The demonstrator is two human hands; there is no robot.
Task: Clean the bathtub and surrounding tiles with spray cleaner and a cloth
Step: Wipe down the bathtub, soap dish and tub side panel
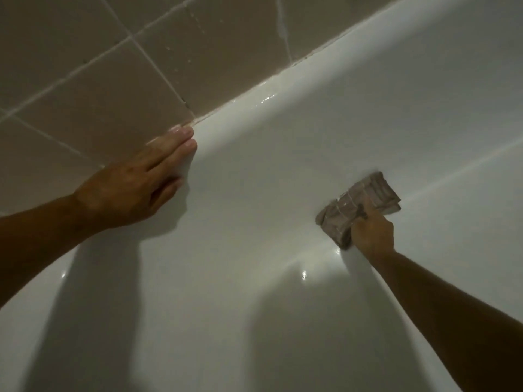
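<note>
Gripping the soft, folded grey-brown cloth (357,208) bunched in curled fingers, the right hand (372,232) presses it to the glossy white bathtub (254,193) wall; limp, light, probably damp. The left hand (138,182) rests flat, fingers together.

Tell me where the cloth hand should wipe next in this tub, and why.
Probably sweep the cloth up the tub wall toward the rim. The right hand grips it low on the wall, droplets glisten on the rim, and the left hand rests flat there as a brace.
</note>
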